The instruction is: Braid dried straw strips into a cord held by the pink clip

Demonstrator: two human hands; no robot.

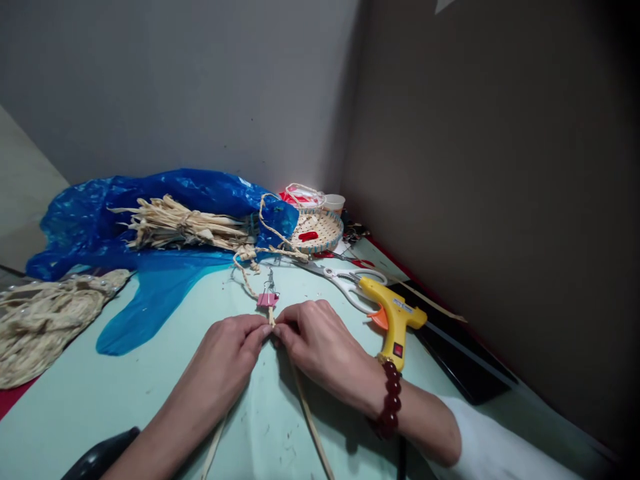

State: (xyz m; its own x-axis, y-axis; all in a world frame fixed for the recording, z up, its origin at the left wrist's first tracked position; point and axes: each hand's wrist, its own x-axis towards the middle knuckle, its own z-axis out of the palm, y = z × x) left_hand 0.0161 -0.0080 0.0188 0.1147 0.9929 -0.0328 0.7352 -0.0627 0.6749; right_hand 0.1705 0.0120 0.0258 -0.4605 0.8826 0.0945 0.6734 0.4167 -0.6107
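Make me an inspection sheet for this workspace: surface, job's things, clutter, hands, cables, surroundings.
Surface: pale green tabletop, small dark marks.
Job's things: pale strand with pink clip; two strips trailing nearer the wearer.
Clutter: blue bag, fibre bundle, woven basket, white-handled scissors, yellow glue gun.
Hands: left hand and right hand pinching the strand.
Cables: dark cord below the right wrist; its ends unseen.
Surroundings: grey wall behind, darker wall right.

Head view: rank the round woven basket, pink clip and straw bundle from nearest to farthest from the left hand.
1. Pink clip: just beyond the left hand, slightly to its right.
2. Straw bundle: farther back, left of the clip.
3. Round woven basket: toward the back, right of the bundle.
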